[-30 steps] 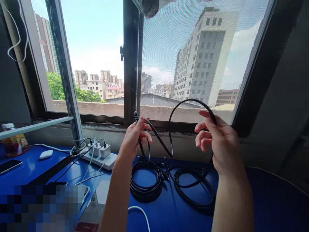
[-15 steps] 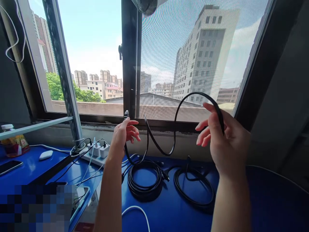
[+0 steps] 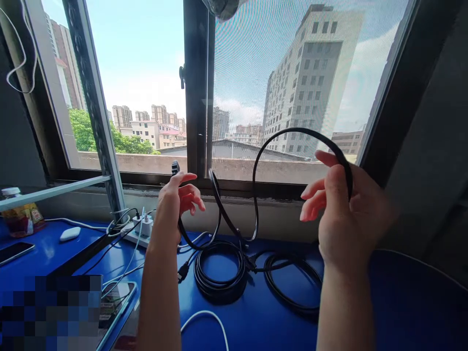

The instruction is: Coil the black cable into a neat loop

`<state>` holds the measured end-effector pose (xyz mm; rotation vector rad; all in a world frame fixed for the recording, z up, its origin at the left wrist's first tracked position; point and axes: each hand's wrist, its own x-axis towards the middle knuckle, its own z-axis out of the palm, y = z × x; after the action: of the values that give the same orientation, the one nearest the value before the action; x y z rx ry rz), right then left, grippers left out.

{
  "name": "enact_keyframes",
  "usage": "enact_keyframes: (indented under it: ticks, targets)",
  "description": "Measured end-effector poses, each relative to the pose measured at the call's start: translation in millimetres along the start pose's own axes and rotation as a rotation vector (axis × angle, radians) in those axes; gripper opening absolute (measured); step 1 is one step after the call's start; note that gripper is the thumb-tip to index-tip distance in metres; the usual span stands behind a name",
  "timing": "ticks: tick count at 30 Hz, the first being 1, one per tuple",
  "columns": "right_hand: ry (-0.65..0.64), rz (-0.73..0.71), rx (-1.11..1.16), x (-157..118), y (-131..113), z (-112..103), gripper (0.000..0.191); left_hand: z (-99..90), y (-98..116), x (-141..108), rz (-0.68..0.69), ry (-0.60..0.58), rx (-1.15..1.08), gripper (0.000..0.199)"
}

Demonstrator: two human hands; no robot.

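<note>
Black cable [image 3: 292, 132] and two black coils [image 3: 219, 285] on a glossy blue bench [image 3: 263, 321]; white power strip [image 3: 137, 235], white mouse [image 3: 69, 234], white cord [image 3: 204, 317].

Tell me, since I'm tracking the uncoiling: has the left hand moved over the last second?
Yes. The left hand, holding the black cable, moved left, away from the window's centre post.

Two bare forearms, left grip [image 3: 178, 197] and right grip [image 3: 338, 214] ungloved, sleeveless.
</note>
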<state>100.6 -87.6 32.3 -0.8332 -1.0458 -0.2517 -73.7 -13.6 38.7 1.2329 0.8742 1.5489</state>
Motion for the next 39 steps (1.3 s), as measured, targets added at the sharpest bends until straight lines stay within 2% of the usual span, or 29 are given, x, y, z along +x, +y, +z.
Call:
enact_keyframes:
  ticks: [3,7,10,13,17,21,23,26,30,36,39]
  targets:
    - [-0.026,-0.040,0.075,-2,2,3,0.031,3.7,3,-5,-0.007,-0.045,0.066,0.023]
    - [-0.132,-0.060,0.119,-6,0,4,0.027,7.4,5,-12,-0.033,-0.235,0.123,0.029]
    - [-0.196,-0.041,0.151,-7,-6,5,0.029,9.0,5,-17,-0.001,-0.413,0.019,0.033]
    - [-0.250,-0.025,0.181,-9,-14,4,0.032,11.4,5,-20,0.012,-0.518,-0.122,0.035]
    - [-0.396,0.009,0.172,-13,-19,3,0.049,17.0,7,-25,-0.041,-0.566,-0.268,0.020]
    - [-0.557,0.081,0.147,-15,-18,2,0.066,23.2,9,-31,-0.037,-0.626,-0.342,0.015]
    - [-0.615,0.109,0.140,-16,-19,1,0.066,26.1,8,-32,-0.029,-0.637,-0.356,0.015]
    - [-0.642,0.147,0.098,-16,-22,0,0.055,30.5,5,-33,-0.007,-0.605,-0.312,0.017]
    - [-0.583,0.186,0.101,-16,-24,1,0.037,35.3,3,-33,0.017,-0.575,-0.238,0.021]
    - [-0.221,0.128,0.051,-9,-18,-2,0.031,29.8,3,-29,0.008,-0.592,-0.128,0.038]
    - [-0.066,0.087,0.013,-2,-13,-10,0.031,19.5,1,-23,0.036,-0.661,-0.025,0.045]
